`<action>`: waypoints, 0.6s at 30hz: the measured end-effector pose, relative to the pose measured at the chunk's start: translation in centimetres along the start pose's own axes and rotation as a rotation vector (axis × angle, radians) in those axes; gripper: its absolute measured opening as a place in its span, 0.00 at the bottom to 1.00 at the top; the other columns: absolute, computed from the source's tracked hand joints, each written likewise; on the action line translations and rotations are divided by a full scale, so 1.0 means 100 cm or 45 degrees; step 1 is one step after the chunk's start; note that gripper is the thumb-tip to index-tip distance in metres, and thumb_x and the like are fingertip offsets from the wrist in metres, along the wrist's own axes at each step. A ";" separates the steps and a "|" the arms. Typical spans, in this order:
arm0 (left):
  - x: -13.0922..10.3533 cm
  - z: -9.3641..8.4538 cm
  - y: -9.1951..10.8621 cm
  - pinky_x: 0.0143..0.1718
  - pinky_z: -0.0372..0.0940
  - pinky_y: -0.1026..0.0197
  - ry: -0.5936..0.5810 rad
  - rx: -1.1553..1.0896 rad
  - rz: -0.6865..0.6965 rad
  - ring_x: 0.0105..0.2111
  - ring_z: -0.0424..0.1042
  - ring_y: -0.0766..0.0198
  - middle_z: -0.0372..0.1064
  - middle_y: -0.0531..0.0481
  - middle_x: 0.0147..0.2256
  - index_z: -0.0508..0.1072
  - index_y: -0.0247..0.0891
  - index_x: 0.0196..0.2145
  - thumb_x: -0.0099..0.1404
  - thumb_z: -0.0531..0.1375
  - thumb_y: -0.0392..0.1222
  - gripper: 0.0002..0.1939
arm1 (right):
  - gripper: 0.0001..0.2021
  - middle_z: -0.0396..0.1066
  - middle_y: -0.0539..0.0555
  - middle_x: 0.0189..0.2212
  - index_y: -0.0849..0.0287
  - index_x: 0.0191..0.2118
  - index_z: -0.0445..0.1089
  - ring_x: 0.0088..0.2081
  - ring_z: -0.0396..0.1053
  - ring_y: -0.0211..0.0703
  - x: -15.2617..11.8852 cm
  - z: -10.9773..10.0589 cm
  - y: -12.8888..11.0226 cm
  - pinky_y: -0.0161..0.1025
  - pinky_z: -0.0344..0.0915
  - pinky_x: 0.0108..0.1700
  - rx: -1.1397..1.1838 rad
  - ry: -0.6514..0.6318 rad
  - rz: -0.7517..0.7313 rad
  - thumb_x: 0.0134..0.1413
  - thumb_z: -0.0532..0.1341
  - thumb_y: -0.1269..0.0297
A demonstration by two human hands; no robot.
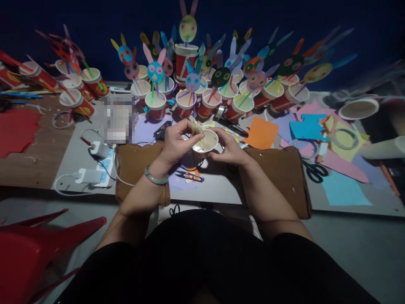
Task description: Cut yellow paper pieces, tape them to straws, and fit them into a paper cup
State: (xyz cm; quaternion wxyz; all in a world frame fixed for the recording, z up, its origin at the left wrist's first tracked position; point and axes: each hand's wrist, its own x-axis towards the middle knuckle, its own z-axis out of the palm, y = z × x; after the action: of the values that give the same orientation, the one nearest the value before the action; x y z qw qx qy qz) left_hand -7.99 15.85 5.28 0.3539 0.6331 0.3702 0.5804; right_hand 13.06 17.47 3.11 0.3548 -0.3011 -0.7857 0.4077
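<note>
In front of me, my right hand (230, 148) is wrapped round the side of a paper cup (205, 147) with a white inside and tilted mouth. My left hand (181, 142) pinches a thin yellow strip (198, 128) at the cup's near-left rim; part of it reaches into the cup, and its exact kind is too small to tell. Just below the cup lie thread snips (190, 175) on scraps of coloured paper. A black marker-like tool (232, 126) rests behind my right hand.
Several red paper cups with rabbit-faced straws (155, 103) stand along the back. A power strip (106, 166) with chargers lies at left. Brown pads (275, 177) flank my arms. Black scissors (315, 171), a tape roll (346, 138) and paper sheets are at right. A red chair (28, 249) is lower left.
</note>
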 end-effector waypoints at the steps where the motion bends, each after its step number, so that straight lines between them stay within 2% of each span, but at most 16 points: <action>1: 0.001 0.000 0.001 0.33 0.68 0.64 0.003 -0.021 -0.010 0.27 0.71 0.70 0.71 0.55 0.26 0.70 0.37 0.27 0.58 0.71 0.51 0.17 | 0.33 0.72 0.57 0.53 0.53 0.58 0.66 0.51 0.73 0.53 0.000 0.000 0.001 0.48 0.71 0.54 0.013 0.004 0.005 0.42 0.71 0.60; 6: 0.002 0.000 0.003 0.33 0.69 0.63 0.031 -0.164 -0.065 0.27 0.72 0.70 0.72 0.55 0.26 0.69 0.38 0.28 0.56 0.72 0.52 0.18 | 0.34 0.72 0.56 0.52 0.53 0.56 0.67 0.53 0.72 0.55 -0.001 -0.001 0.002 0.50 0.70 0.56 0.066 0.039 0.071 0.40 0.72 0.58; 11: -0.001 0.003 0.003 0.39 0.72 0.60 0.097 -0.289 -0.086 0.34 0.78 0.66 0.77 0.53 0.33 0.69 0.39 0.31 0.56 0.72 0.50 0.18 | 0.34 0.72 0.56 0.51 0.52 0.55 0.67 0.53 0.72 0.55 -0.001 0.001 0.000 0.51 0.69 0.57 0.136 0.077 0.096 0.40 0.73 0.54; 18: -0.002 0.004 0.001 0.43 0.74 0.57 0.141 -0.176 -0.095 0.37 0.79 0.64 0.78 0.51 0.34 0.66 0.39 0.31 0.57 0.71 0.55 0.21 | 0.32 0.73 0.57 0.50 0.53 0.54 0.68 0.53 0.72 0.57 0.000 0.001 -0.008 0.53 0.68 0.59 0.048 0.125 0.083 0.41 0.72 0.50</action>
State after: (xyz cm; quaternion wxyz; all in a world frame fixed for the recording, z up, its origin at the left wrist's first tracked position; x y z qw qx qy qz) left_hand -7.60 15.60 5.25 0.3970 0.5601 0.3715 0.6250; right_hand 12.84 17.09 3.78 0.3851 -0.3394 -0.7493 0.4184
